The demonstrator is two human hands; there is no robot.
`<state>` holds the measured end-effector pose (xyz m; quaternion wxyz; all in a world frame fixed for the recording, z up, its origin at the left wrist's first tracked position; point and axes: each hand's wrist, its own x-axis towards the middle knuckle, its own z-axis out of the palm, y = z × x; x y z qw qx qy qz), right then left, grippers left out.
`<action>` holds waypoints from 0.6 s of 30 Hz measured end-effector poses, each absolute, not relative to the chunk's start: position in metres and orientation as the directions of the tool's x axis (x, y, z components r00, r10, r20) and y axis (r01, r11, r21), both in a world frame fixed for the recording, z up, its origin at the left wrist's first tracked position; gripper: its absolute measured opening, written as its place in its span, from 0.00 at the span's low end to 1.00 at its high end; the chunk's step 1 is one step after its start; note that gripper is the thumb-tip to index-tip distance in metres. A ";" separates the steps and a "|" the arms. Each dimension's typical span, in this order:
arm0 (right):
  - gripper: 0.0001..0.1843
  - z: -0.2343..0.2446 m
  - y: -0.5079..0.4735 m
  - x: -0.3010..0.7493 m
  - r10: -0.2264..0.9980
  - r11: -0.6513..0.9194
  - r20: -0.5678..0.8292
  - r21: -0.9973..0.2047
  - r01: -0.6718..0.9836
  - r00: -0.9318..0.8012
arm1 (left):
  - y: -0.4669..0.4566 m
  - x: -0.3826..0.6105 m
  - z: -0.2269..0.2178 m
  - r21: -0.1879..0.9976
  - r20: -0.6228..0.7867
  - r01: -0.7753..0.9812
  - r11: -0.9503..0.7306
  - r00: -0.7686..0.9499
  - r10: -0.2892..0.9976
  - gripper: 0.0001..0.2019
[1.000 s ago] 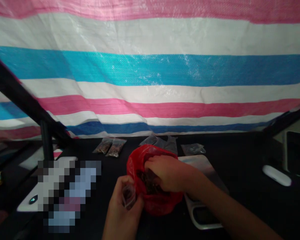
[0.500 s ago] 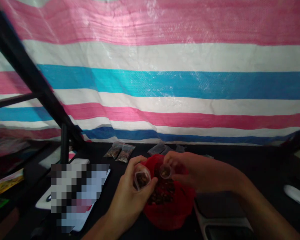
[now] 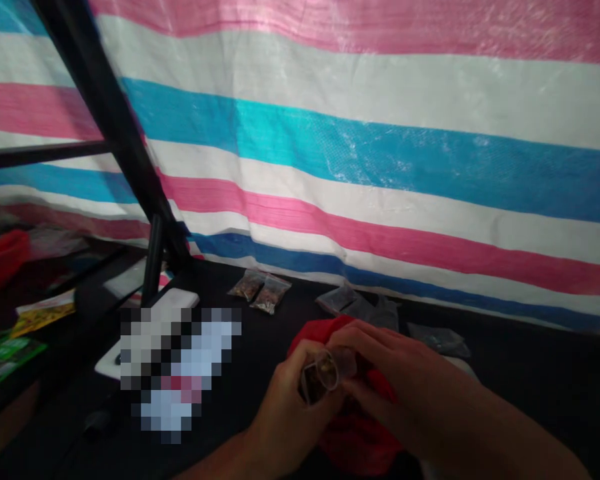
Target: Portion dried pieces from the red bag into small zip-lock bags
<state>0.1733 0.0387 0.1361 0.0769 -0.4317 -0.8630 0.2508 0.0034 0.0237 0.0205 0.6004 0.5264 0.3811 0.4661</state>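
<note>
My left hand (image 3: 285, 417) is closed around a small clear plastic bag (image 3: 320, 377) holding dark brown pieces. My right hand (image 3: 395, 380) comes in from the right, its fingers pinching the bag's upper end. Both hands are above a red plastic bag (image 3: 320, 330), and they hide most of it. Its contents are hidden in this view.
The black tabletop (image 3: 290, 333) carries two small filled bags (image 3: 260, 291) and grey plastic packets (image 3: 355, 303) further back. A pixelated patch (image 3: 180, 370) covers something at the left. A striped tarp (image 3: 360, 147) hangs behind, with a black frame pole (image 3: 125, 147) at the left.
My hands have moved together, and the right hand's fingers now meet the clear bag in my left hand. The view has tilted and shifted, so the table items sit differently in the frame.
</note>
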 end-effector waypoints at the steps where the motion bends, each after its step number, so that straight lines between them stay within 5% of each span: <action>1: 0.13 0.132 0.039 0.173 0.774 0.519 -0.077 -0.491 0.699 -0.629 | 0.024 0.003 0.020 0.988 0.034 -0.157 0.008 0.266 0.963 0.11; 8: 0.28 0.112 0.041 0.175 0.681 0.707 0.074 -0.323 0.629 -0.728 | 0.024 0.003 0.019 0.977 0.031 -0.211 0.032 0.289 0.957 0.12; 18: 0.14 0.129 0.045 0.177 0.794 0.564 0.002 -0.376 0.735 -0.608 | 0.026 0.002 0.021 0.967 0.035 -0.251 0.041 0.293 0.956 0.11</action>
